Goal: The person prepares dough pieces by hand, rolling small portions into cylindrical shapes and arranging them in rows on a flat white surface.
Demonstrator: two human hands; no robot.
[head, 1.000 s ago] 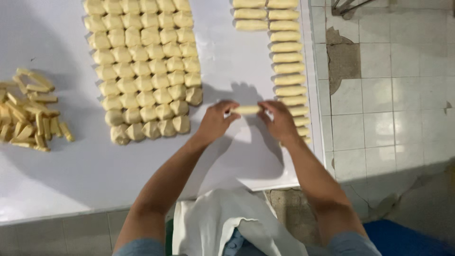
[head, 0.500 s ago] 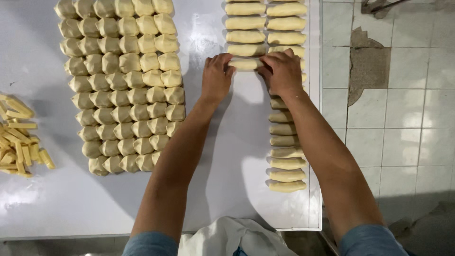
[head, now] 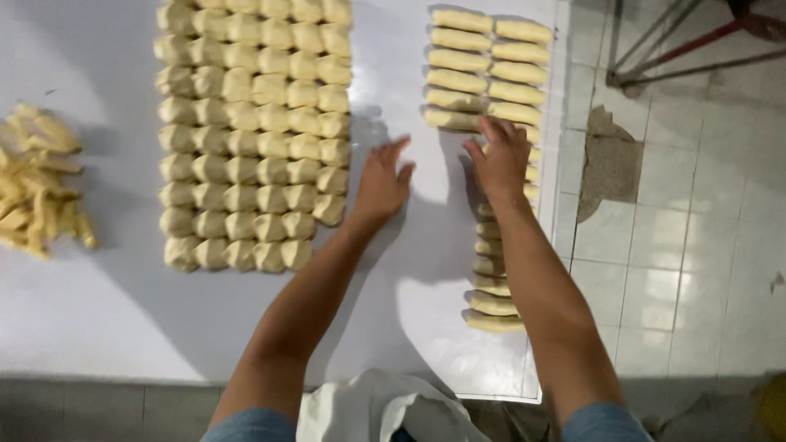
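My left hand [head: 383, 180] hovers open over the white table [head: 409, 270], fingers apart, just right of a block of pale dough lumps [head: 254, 131] laid in rows. My right hand [head: 499, 155] is open too, its fingertips beside the nearest rolled dough stick [head: 452, 119] in the left column of rolled dough sticks [head: 483, 65]. The right column runs down the table's right edge and passes under my right forearm. Neither hand holds anything.
A heap of yellow strips [head: 37, 184] lies at the table's left edge. Grey tiled floor [head: 679, 213] with a broken patch lies to the right, with metal legs [head: 679, 49] at top right. White cloth [head: 377, 409] hangs at my waist.
Both hands carried a rolled dough stick up to the left column, set it down there and let go. They now draw back open, the left hand moving toward the dough lumps.
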